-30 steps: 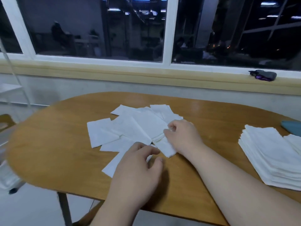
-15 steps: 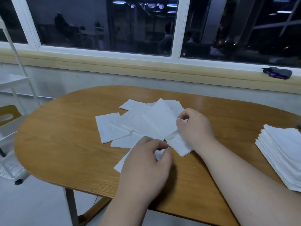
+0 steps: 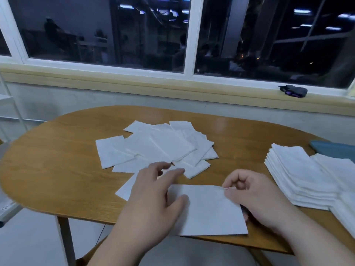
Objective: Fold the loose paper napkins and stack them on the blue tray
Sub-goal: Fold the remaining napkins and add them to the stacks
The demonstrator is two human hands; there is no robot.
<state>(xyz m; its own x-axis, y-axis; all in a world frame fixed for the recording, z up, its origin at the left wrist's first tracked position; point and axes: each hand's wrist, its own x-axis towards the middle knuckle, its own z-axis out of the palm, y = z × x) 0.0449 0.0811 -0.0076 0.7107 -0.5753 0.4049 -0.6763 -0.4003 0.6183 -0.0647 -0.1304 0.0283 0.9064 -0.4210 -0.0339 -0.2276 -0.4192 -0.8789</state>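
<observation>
My right hand [image 3: 255, 196] pinches the top corner of one napkin [image 3: 209, 212] at the near edge of the table [image 3: 57, 160]. My left hand [image 3: 153, 200] is spread, with its thumb on the napkin. Loose napkins [image 3: 153, 146] lie behind. The folded stack [image 3: 299, 173] sits to the right, and the blue tray [image 3: 334, 148] peeks out behind it.
</observation>
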